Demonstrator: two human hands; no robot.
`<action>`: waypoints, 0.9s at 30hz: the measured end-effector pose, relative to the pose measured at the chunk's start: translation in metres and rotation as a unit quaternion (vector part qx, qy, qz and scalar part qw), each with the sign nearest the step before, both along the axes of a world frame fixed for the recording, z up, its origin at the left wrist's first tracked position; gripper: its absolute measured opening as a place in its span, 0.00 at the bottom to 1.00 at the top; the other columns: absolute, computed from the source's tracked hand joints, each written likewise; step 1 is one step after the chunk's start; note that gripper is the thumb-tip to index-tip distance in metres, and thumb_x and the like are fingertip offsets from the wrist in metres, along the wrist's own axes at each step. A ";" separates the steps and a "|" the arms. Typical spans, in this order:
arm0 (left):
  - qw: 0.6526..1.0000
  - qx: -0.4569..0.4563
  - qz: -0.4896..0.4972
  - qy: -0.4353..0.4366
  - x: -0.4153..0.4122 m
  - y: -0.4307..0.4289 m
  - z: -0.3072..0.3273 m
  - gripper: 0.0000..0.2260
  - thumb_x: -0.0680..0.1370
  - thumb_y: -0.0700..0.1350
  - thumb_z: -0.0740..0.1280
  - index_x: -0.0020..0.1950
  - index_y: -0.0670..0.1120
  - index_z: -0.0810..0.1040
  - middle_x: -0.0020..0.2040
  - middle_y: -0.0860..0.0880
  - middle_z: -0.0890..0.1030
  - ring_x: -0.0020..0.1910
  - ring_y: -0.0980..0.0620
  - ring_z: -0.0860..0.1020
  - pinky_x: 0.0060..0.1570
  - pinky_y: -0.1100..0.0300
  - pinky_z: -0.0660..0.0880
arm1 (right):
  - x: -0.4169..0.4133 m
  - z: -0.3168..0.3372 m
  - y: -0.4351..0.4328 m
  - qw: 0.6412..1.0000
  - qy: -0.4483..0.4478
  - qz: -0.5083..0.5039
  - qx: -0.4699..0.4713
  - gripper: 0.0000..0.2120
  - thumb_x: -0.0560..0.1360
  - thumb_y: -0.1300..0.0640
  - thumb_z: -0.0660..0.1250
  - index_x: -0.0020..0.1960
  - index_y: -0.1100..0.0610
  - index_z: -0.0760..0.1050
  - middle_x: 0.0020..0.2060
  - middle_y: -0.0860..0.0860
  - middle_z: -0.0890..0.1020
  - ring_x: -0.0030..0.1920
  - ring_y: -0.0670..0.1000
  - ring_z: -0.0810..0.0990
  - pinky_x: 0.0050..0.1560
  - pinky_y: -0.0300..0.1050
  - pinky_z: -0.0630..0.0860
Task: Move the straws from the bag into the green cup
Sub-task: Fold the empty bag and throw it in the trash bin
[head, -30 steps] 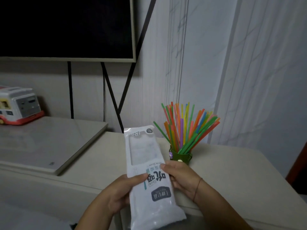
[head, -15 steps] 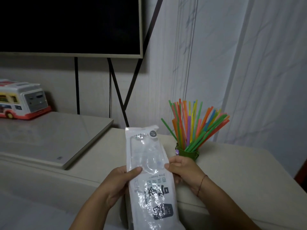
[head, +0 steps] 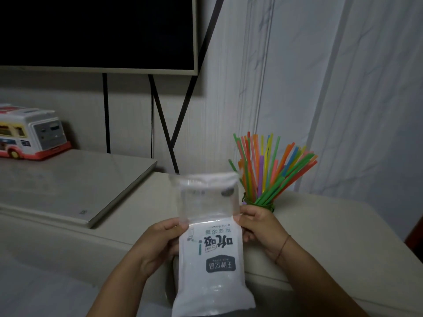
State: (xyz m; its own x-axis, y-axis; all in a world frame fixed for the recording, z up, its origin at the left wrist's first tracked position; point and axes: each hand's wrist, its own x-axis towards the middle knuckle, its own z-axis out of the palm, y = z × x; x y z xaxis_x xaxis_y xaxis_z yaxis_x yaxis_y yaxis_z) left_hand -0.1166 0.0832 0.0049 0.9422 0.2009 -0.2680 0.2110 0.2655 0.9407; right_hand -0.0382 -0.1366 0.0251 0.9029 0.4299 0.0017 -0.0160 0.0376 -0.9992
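I hold a white and clear plastic straw bag [head: 210,243] upright in front of me, its printed label upside down. My left hand [head: 160,241] grips its left edge and my right hand [head: 258,227] grips its right edge. The clear upper part of the bag looks empty. Behind my right hand stands the green cup [head: 263,203], mostly hidden, with several coloured straws [head: 270,165] fanning up out of it.
The cup stands on a beige table [head: 332,236]. A lower white cabinet top [head: 68,184] lies to the left with a toy bus [head: 29,133] on it. A dark screen [head: 96,30] on black legs is above, a white curtain [head: 354,88] to the right.
The bag's label now faces me flat and its top has tipped slightly away. Both hands keep their grip at its sides. The view has shifted a little.
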 end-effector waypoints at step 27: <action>0.995 0.013 -0.101 -0.016 0.008 -0.041 0.015 0.17 0.72 0.49 0.71 0.57 0.42 0.82 0.54 0.41 0.84 0.55 0.40 0.82 0.60 0.44 0.75 | -0.002 0.017 -0.038 0.992 -0.014 0.020 -0.128 0.12 0.74 0.61 0.68 0.58 0.58 0.79 0.51 0.55 0.85 0.52 0.57 0.83 0.56 0.59 0.76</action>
State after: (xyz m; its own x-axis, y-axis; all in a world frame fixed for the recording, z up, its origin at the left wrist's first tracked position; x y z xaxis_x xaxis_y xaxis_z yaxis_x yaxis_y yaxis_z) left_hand -0.1086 0.0423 0.0195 0.9722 0.0124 -0.2339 0.2270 0.1958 0.9540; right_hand -0.0402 -0.1742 0.0426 0.8866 0.4543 -0.0871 0.0151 -0.2167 -0.9761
